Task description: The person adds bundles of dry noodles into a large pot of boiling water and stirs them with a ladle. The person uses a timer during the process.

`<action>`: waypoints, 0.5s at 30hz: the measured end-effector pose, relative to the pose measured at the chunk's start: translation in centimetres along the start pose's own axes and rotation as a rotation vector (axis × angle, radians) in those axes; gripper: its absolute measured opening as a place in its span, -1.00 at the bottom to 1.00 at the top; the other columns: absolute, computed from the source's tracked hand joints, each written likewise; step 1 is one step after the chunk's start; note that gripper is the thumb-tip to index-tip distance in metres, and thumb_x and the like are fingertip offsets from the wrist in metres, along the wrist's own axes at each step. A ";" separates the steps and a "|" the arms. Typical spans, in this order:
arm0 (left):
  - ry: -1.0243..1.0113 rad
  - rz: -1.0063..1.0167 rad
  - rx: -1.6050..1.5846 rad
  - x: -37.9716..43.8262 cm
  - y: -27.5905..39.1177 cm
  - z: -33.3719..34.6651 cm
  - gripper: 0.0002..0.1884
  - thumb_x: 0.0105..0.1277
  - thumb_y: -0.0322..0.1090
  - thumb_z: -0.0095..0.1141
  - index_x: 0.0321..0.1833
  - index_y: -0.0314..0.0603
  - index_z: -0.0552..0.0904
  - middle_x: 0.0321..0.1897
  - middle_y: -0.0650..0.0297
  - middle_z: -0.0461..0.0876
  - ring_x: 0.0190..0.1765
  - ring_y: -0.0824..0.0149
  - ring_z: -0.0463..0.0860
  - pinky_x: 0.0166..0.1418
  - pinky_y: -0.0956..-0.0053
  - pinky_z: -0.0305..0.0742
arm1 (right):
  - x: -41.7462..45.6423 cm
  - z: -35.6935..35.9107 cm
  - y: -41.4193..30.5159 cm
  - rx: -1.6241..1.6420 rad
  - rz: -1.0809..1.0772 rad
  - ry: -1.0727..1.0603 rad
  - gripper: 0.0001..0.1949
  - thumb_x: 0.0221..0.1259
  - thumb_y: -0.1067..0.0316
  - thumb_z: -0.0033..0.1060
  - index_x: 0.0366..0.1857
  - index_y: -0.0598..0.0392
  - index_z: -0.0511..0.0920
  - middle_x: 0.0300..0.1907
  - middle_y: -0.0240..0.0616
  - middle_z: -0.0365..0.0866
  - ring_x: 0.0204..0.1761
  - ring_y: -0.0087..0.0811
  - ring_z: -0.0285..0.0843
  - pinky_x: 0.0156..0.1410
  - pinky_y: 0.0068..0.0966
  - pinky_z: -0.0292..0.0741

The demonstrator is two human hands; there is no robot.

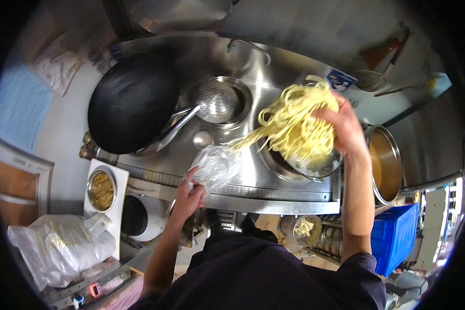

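Observation:
A large bunch of yellow noodles hangs from my right hand, slightly blurred. It is above a round pot with a wire-rimmed strainer in it; the noodles hide much of both. Loose strands trail left towards a clear plastic bag. My left hand grips that bag by its near edge, over the front of the steel cooking range. Whether noodles are still inside the bag, I cannot tell.
A black wok stands tilted at the left. Behind the bag, a perforated skimmer rests over a steel pot, near a ladle. A tall pot of brown liquid and a blue crate are at the right.

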State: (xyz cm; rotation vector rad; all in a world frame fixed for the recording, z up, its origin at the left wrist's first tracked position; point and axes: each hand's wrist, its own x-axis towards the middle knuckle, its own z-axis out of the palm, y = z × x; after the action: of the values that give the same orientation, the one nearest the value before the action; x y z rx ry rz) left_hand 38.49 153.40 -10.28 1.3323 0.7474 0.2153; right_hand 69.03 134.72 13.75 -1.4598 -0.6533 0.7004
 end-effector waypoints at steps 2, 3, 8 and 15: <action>-0.001 0.018 -0.015 -0.4 -0.5 -0.2 -0.38 0.37 -0.50 0.00 0.52 -0.13 0.25 -0.39 0.31 0.56 -0.50 0.57 0.47 -0.50 0.63 0.50 | 1.2 -2.5 -2.4 -0.101 -0.041 0.024 -0.70 0.22 0.48 0.18 0.03 0.27 0.52 -0.13 -0.20 0.73 -0.20 -0.46 0.74 -0.05 -0.53 0.68; -0.004 0.028 -0.024 -0.6 -0.7 -0.2 -0.38 0.38 -0.50 0.00 0.52 -0.11 0.25 -0.39 0.32 0.56 -0.51 0.57 0.46 -0.51 0.63 0.50 | 1.8 -3.5 -3.6 -0.137 -0.052 0.038 -0.72 0.26 0.47 0.15 0.02 0.27 0.52 -0.15 -0.22 0.73 -0.21 -0.49 0.73 -0.06 -0.54 0.67; 0.011 0.037 -0.031 -1.0 0.3 1.0 -0.39 0.36 -0.53 0.00 0.50 -0.21 0.25 -0.47 0.31 0.53 -0.57 0.57 0.43 -0.54 0.63 0.44 | 7.9 -12.8 2.7 -0.390 0.039 0.195 -0.71 0.42 0.20 0.21 -0.04 0.24 0.60 -0.28 -0.31 0.72 -0.33 -0.55 0.65 -0.20 -0.57 0.60; -0.018 0.106 0.077 -1.8 1.1 0.7 -0.35 0.37 -0.52 -0.01 0.54 -0.18 0.18 -0.59 0.35 0.48 -0.61 0.56 0.41 -0.54 0.61 0.37 | 12.1 -21.1 16.6 -1.107 0.077 0.384 -0.52 0.12 0.05 0.49 0.01 0.18 0.66 -0.11 -0.10 0.75 -0.16 -0.26 0.72 0.01 -0.37 0.58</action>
State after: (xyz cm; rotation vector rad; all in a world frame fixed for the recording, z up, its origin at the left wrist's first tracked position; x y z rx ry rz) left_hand 37.87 152.13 -8.57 1.4466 0.6756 0.2610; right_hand 92.48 130.15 -3.50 -2.5574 -0.7096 0.0367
